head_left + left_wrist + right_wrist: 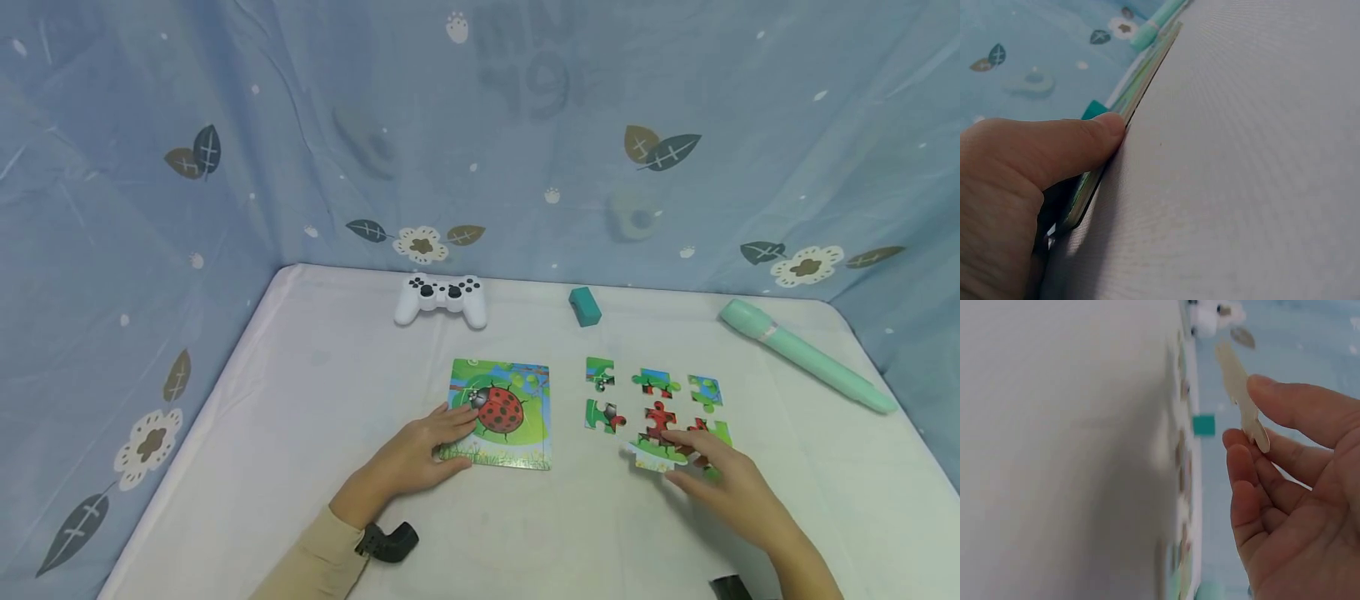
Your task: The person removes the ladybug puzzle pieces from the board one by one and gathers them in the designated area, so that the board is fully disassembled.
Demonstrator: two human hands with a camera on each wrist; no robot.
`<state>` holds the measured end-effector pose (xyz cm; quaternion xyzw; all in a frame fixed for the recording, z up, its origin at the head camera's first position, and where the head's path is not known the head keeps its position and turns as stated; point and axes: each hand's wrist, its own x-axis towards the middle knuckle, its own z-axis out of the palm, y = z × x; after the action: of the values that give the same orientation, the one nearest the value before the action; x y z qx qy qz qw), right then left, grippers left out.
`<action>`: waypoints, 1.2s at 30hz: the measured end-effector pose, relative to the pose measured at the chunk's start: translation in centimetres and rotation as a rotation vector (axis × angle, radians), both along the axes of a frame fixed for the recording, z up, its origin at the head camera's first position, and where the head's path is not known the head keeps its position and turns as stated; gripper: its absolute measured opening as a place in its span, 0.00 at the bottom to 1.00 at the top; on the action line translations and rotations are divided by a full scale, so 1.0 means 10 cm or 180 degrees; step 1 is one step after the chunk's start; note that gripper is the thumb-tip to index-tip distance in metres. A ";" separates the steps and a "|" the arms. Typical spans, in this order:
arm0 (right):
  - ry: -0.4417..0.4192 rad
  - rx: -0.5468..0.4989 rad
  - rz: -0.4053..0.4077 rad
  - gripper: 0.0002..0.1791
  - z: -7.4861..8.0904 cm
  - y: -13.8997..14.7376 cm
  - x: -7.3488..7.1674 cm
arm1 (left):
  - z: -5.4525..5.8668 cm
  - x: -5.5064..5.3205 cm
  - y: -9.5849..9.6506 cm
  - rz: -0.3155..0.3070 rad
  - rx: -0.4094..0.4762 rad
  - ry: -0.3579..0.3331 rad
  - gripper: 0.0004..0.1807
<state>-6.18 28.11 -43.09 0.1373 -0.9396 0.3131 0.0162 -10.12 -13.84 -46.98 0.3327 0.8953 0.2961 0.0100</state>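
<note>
A square ladybug puzzle board [517, 446] lies flat on the white table. My left hand [420, 454] rests at its left side, fingers extended over the picture and thumb against the near edge. In the left wrist view, the thumb [1085, 140] touches the board's side; the other fingers are hidden. My right hand [731, 483] pinches a jigsaw piece [652, 458] with a green and pale printed face. The right wrist view shows this piece [1238, 387] edge-on between thumb and fingers, raised off the table. Several loose jigsaw pieces [600, 372] lie beyond and beside that hand.
A white game controller [441, 298] sits near the back edge, with a teal block [585, 307] to its right. A mint-green wand-shaped object [810, 358] lies slantwise at the right. Blue printed cloth [480, 167] hangs behind and beside the table.
</note>
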 end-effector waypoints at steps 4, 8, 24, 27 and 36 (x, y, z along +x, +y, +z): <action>-0.0006 0.0050 -0.0017 0.26 -0.04 0.14 0.06 | -0.01 0.00 0.01 0.0001 0.0010 0.0016 0.30; 0.0087 0.0025 0.0099 0.26 -0.09 0.22 0.08 | -0.01 0.00 0.01 0.0005 0.0028 0.0027 0.30; 0.0462 0.0162 0.0292 0.25 -0.20 0.21 0.04 | 0.02 -0.01 0.00 0.0060 0.0019 -0.0005 0.31; 0.0544 0.0152 0.0334 0.26 -0.22 0.21 0.03 | 0.02 -0.01 0.00 0.0059 0.0029 -0.0017 0.31; 0.0524 0.0113 0.0252 0.30 -0.26 0.20 0.06 | 0.01 0.01 0.00 0.0055 -0.0012 -0.0052 0.31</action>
<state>-5.56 30.11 -45.65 0.1998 -0.9344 0.2844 0.0785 -10.07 -13.81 -46.91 0.3224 0.8986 0.2972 0.0153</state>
